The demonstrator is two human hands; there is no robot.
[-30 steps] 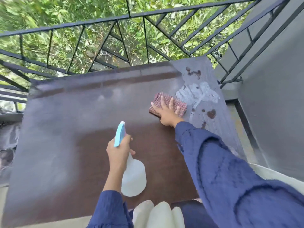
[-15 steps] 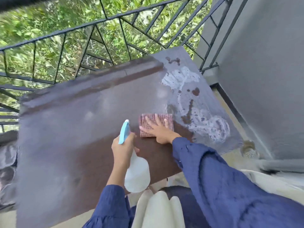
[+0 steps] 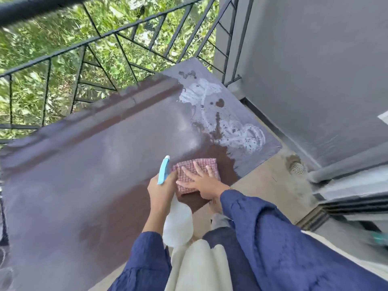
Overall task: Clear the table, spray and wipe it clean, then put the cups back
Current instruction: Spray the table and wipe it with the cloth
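The spray bottle [image 3: 178,223] is held over the near edge of the brown surface [image 3: 84,175]. Its long axis runs away from the person, with the white body low by the torso and the blue head pointing up toward the railing [image 3: 105,38], tipped slightly left. The left hand [image 3: 161,192] grips its neck, fingers curled round it just under the head, forearm rising straight from the blue sleeve. The folded pink waffle cloth [image 3: 201,162] lies flat near the surface's near right corner. Compared with half a second ago it has been drawn closer to the near edge and to the bottle, so its left side now sits just beside the left hand. A dark, wet band trails from it up toward the white foam smears [image 3: 241,133], which remain on the right end of the surface. The right hand [image 3: 201,181] presses down on the cloth with fingers straight and spread wide, wrist bent and forearm coming in from the right. A floor drain [image 3: 297,168] shows beyond the surface's corner, below the grey wall [image 3: 315,59].
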